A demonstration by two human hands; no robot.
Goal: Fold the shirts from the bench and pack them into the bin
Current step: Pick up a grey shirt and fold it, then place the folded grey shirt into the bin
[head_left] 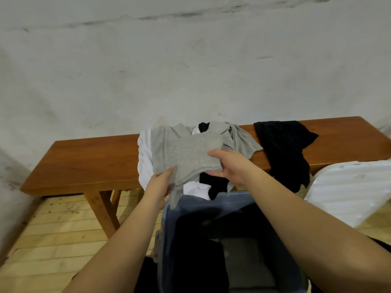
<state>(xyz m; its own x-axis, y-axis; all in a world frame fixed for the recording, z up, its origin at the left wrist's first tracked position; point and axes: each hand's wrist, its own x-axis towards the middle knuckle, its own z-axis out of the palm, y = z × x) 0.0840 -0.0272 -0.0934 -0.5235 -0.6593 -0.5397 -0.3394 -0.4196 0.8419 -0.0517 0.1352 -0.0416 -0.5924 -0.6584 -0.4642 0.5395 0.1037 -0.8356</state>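
In the head view, a long bench (88, 159) of reddish-brown polished wood ran across the middle of the frame, set against a pale, scuffed wall (190, 60). At its centre lay a soft heap of shirts: a folded grey shirt (186, 153) of heathered knit on top, a white shirt (143, 157) spilling over the bench's near edge at the left of the pile, and more grey and black cloth bunched behind. The left hand (160, 182) pinched the grey shirt's lower left corner, thumb above the cloth and fingers curled beneath; the right hand (228, 166) gripped its right edge, the thumb lying across the top and the fingers wrapped under the fold. Further right on the bench a black shirt (283, 149) hung limp over the front edge — its sleeve poking out to the right. Below the hands, at the bottom centre, stood a blue-grey plastic bin (175, 229) with smooth walls, dark cloth inside it. At the right edge leaned a white ribbed lid (351, 187). The floor (59, 229) at lower left was light wooden planks.
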